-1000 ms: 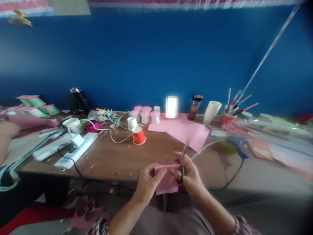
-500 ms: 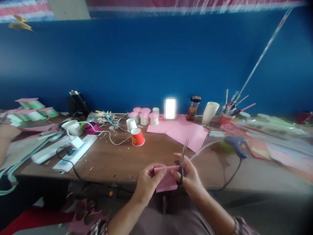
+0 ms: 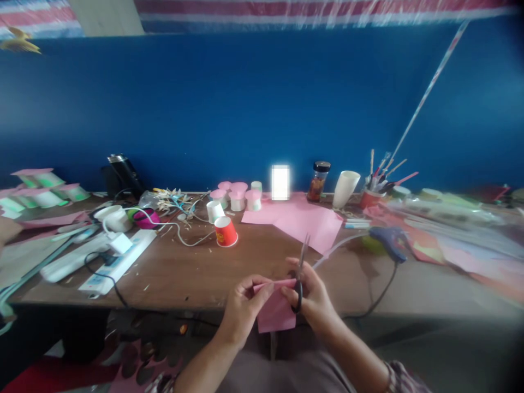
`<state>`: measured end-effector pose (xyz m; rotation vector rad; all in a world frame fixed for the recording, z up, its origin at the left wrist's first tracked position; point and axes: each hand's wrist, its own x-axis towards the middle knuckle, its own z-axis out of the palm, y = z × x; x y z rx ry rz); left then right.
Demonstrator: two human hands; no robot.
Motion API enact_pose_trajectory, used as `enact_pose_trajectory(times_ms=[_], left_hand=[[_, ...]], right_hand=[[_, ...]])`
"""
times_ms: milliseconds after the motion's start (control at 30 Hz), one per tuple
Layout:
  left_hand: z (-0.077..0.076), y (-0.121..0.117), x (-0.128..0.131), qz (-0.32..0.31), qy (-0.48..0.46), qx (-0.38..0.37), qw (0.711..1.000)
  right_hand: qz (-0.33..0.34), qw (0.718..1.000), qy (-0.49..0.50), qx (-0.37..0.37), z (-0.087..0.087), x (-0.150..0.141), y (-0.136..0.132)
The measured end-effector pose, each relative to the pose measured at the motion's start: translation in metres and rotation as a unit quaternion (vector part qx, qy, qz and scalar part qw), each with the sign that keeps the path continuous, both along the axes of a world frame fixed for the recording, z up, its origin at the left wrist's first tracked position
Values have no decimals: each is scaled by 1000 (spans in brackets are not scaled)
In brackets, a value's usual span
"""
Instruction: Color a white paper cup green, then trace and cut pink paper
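Observation:
My left hand (image 3: 242,308) pinches the left end of a piece of pink paper (image 3: 277,314) along its top edge, thumb in front. The edge between the hands looks folded or rolled over, and the rest hangs down over my lap. My right hand (image 3: 314,295) has black-handled scissors (image 3: 302,278) hooked on its fingers, blades pointing up and away. Its thumb and fingertips also press the paper's right end. A larger pink sheet (image 3: 309,221) lies beyond my hands, and a red paper cup (image 3: 225,232) stands upside down to the left.
Pink-topped paper cups (image 3: 238,197) stand near the blue wall. At left are a power strip (image 3: 118,265), cables and another person's hand (image 3: 9,232). A glue gun (image 3: 388,243) lies at right, near a brush holder (image 3: 371,199) and plastic-wrapped sheets. Cut pink scraps (image 3: 133,363) lie below the table.
The pink paper hangs a little lower below my fingers. My view has swung slightly right, so the tabletop things appear further left. Both hands keep their grip.

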<state>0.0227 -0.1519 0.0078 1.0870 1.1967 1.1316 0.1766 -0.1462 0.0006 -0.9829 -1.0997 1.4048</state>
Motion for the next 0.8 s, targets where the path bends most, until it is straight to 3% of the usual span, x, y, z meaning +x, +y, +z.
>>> enact_pose_trajectory(times_ms=[233,433,633,800], left_hand=[[-7,1,-5,25,-24,-1,999],[-8,1,-9,7,-21,12,1000],[-11,0,-8,19,-76,-42,996],[-5,-1,-4,8,-39,-33,999]], right_hand=[[-11,1000,10,-13,-3,2,0],[-4,999,30,-16,-2,2,0],[-9,999,28,-13,-2,1,0],[-5,1000,23,-9,-7,-1,-1]])
